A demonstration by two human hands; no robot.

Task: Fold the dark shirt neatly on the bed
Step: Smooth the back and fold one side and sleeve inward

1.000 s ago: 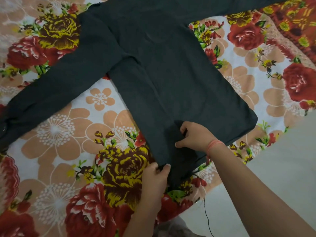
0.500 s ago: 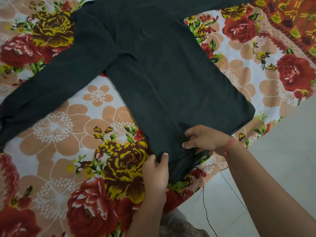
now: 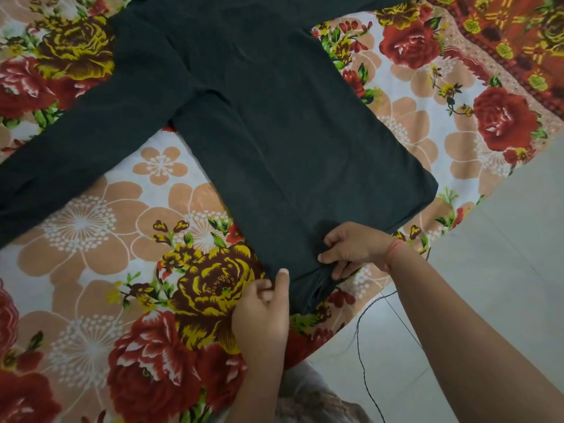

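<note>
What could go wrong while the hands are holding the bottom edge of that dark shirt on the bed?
1. The right hand bunches the hem of the dark shirt; that wrinkle may get folded in.
2. The hem lies at the edge of the floral bedsheet, so a pull by the left hand might slide it off.
3. The long sleeve could drag askew.

Plain dark charcoal across the shirt [image 3: 274, 132]; white ground on the bedsheet [image 3: 91, 239], printed with peach blossoms, red roses, maroon-and-yellow roses, green leaves; pale grey floor [image 3: 503, 270]; orange-red wrist thread [image 3: 394, 251]; thin black cord [image 3: 359, 346].
</note>
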